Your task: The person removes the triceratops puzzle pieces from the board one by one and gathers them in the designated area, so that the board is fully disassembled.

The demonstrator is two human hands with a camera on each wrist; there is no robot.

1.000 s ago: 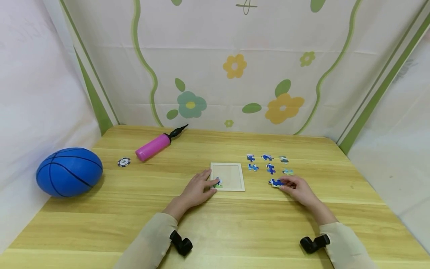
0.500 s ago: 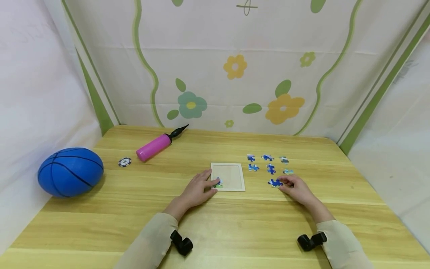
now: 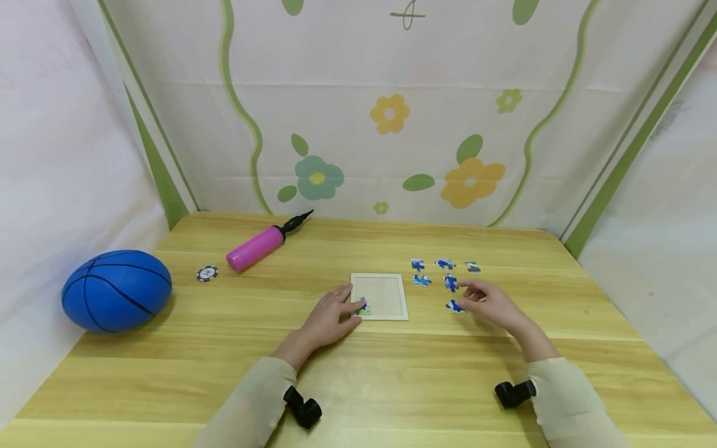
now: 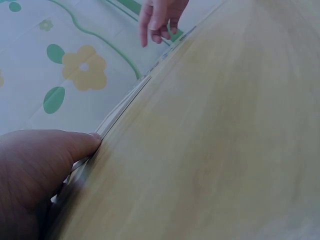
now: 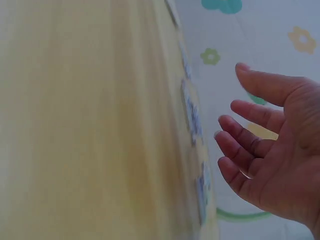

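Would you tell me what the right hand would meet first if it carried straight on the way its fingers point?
Probably the loose blue puzzle pieces just beyond the right hand; its height above the table is unclear.

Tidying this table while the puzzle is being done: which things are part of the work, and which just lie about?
In use: puzzle tray, the piece in it at the left hand, loose puzzle pieces by the right hand.
Lying about: blue ball, pink pump, poker chip.
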